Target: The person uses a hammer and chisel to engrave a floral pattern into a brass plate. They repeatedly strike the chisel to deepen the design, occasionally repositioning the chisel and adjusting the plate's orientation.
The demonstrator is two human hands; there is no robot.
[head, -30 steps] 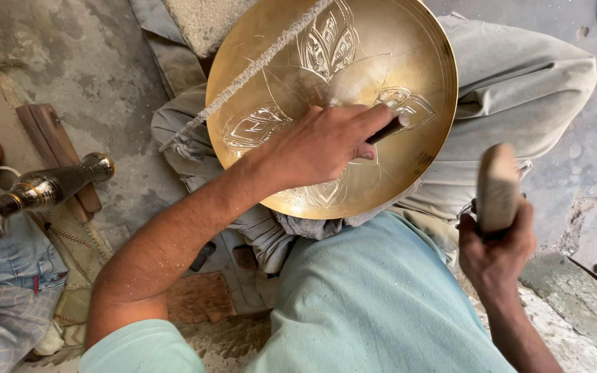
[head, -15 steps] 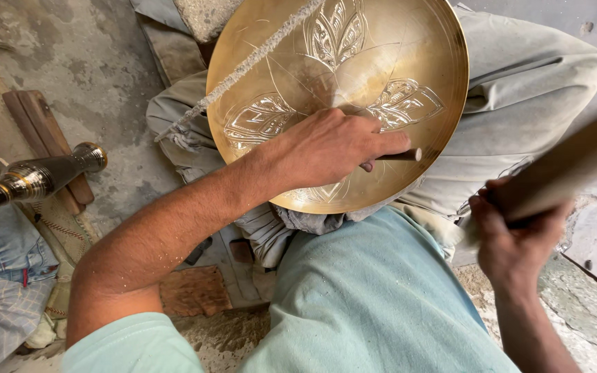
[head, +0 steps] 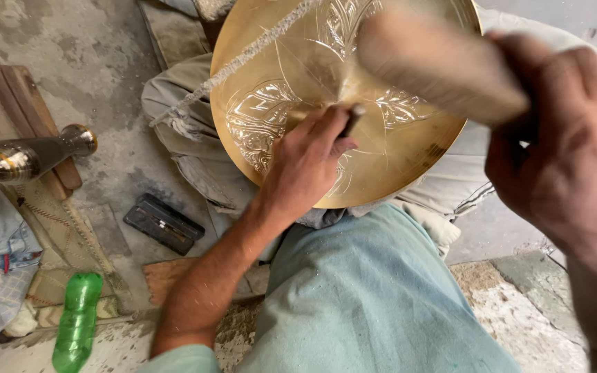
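— What fills the near edge of the frame?

— The person's pale green shirt [head: 381,304] across the bottom centre, with the bare left forearm rising from the lower left towards the middle.

— And the hands?

— The right hand [head: 554,145], large and blurred at the right edge, is clenched around a thick pale wooden mallet handle [head: 443,65] that slants up towards the top centre. The left hand [head: 309,162] sits mid-frame, fingers pinched around a thin dark metal chisel [head: 351,121] whose tip touches the plate.

— Where is the plate?

— The round golden brass plate engraved with leaf patterns [head: 278,103] fills the upper centre, propped tilted on the person's lap, against grey trousers [head: 195,138]. A pale strip runs diagonally over its upper left rim.

— What lies farther off?

— On the concrete floor, left of centre, a small flat black block [head: 163,222]. In the lower left corner, a green plastic bottle [head: 77,321] lying down. At the left edge, a shiny metal tool with a knob end [head: 32,155] rests over brown wooden slats [head: 29,117].
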